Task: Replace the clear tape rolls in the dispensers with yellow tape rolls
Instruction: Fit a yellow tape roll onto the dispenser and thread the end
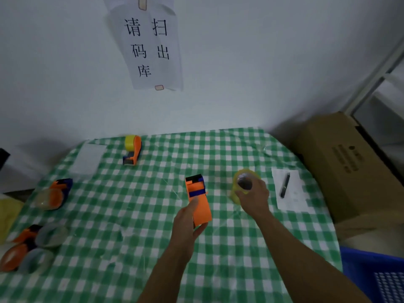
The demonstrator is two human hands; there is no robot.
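One swap looks finished: the far dispenser (132,149), near the wall, carries a yellow roll on its hub. A second one, the orange dispenser (197,200), is in the left hand (185,226), whose fingers and thumb wrap its lower body. It shows orange and blue plastic and no roll that I can make out, so I judge its clear roll is out and the yellow one not yet in. Just beside it, the right hand (253,197) grips the yellow tape roll (242,184), fingers curled over its rim — translucent yellow, dark through the core. Whether it rests on the checked surface (229,248) or is lifted I cannot tell. Most of the work seems left at the left edge: the loaded dispenser (52,194) there holds a clear roll, and nearer lie more orange dispensers (21,248) among greyish clear rolls (51,234) — all untouched by the hands.
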